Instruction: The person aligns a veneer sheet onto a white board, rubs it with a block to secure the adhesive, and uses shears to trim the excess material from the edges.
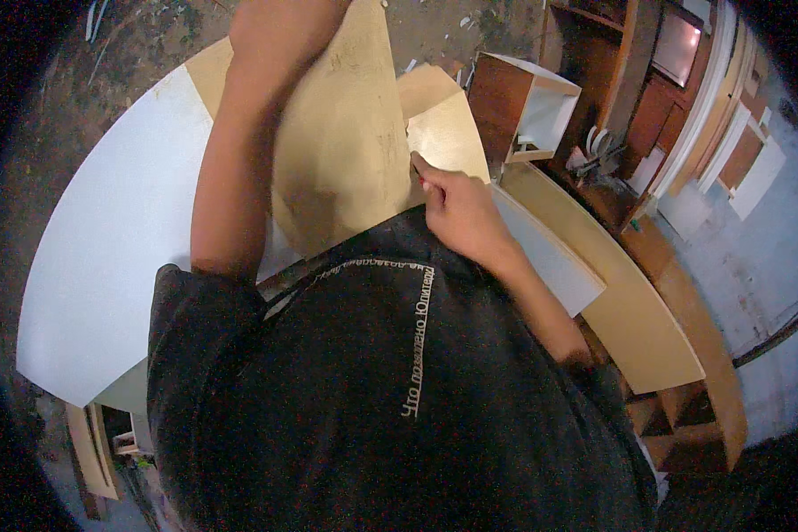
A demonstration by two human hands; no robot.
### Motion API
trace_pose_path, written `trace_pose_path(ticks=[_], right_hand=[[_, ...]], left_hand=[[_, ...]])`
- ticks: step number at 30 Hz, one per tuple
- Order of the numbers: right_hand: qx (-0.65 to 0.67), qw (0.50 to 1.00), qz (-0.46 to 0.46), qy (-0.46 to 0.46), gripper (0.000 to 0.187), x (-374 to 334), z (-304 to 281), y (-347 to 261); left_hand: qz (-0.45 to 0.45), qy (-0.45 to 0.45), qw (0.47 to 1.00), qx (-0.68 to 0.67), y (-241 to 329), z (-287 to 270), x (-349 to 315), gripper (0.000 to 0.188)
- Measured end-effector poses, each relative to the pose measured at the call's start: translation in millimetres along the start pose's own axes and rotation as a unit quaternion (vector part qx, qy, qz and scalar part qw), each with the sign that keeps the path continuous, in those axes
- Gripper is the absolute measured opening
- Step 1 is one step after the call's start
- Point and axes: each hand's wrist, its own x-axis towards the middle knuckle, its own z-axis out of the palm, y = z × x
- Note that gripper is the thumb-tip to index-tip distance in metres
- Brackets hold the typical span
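A tan sheet, scuffed along its right edge, lies in front of me across a larger white panel. My left arm reaches over the sheet to its far part. Of my left hand only the back and wrist show at the top rim; the fingers are out of sight. At the sheet's right edge my right hand is closed around a small hand tool with a red part. Its dark end points at that edge, and its exact kind is hidden. Just beyond lies a shiny tan piece.
To the right stands a brown and white cabinet box. Nearer me are a white board and a long tan board beside a brown compartmented unit. Tall brown shelving rises farther back. Scraps litter the dirty floor.
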Motion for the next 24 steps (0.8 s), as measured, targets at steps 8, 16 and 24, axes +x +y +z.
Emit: trace_pose_path(ticks=[8,16,24], right_hand=[[0.047,0.998,0.038,-0.022,0.041,-36,-16,0],[0.108,0.983,0.132,-0.065,0.042,-51,-54,-33],[0.003,0.994,0.089,-0.067,0.046,-53,-10,7]], left_hand=[[0.002,0.011,0.999,0.044,-4,3,-3,0.069],[-0.041,-0.018,0.999,-0.015,-11,3,-9,0.071],[-0.004,-0.001,1.000,0.023,-3,6,-3,0.071]])
